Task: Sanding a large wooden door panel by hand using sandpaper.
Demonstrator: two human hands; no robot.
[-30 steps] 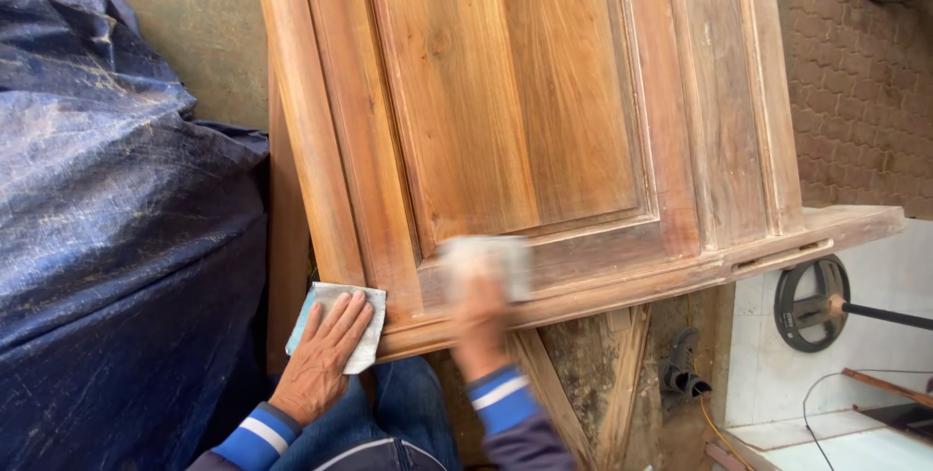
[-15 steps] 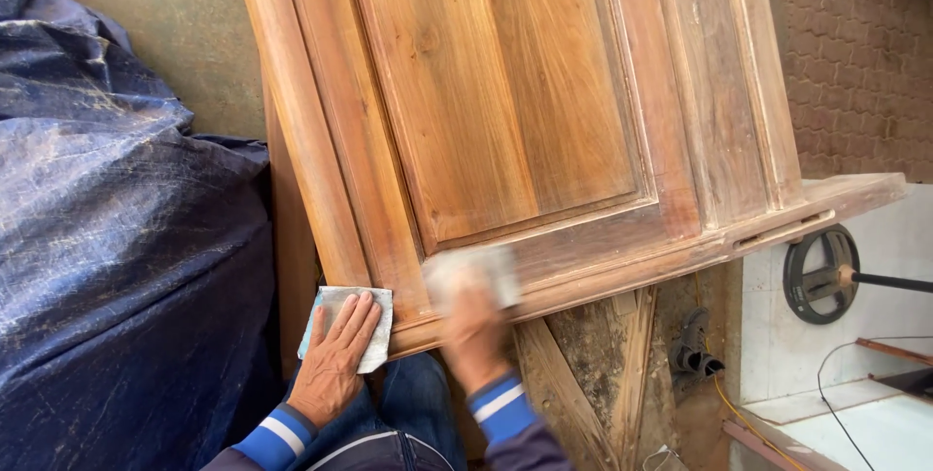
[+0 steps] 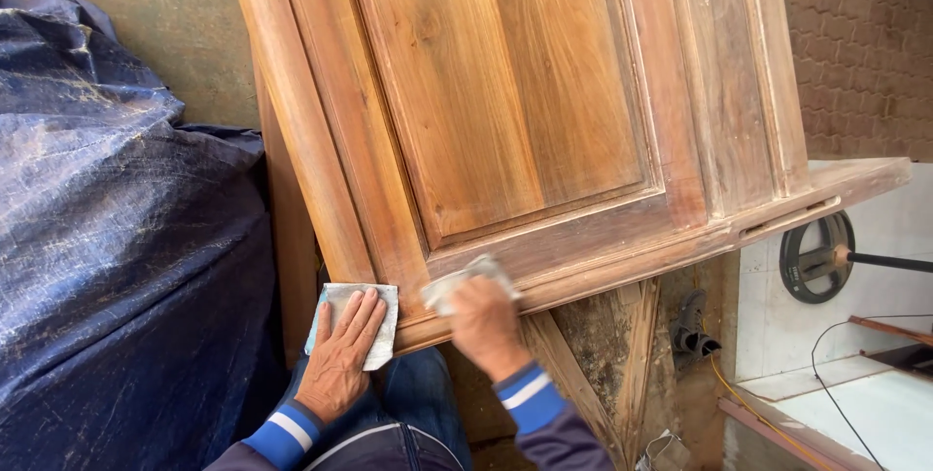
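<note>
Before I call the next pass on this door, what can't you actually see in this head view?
- Sheet under the left hand: palm covers most of it.
- Folded sheet in the right hand: fingers hide its working face.
- Wooden door: top cut off by the frame edge.
- Whatever lies beneath the blue tarp.
- Stand under the door: mostly hidden by door and arms.

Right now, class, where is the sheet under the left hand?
The sheet lies flat at the wooden door's lower left corner, pinned under the left hand.
</note>
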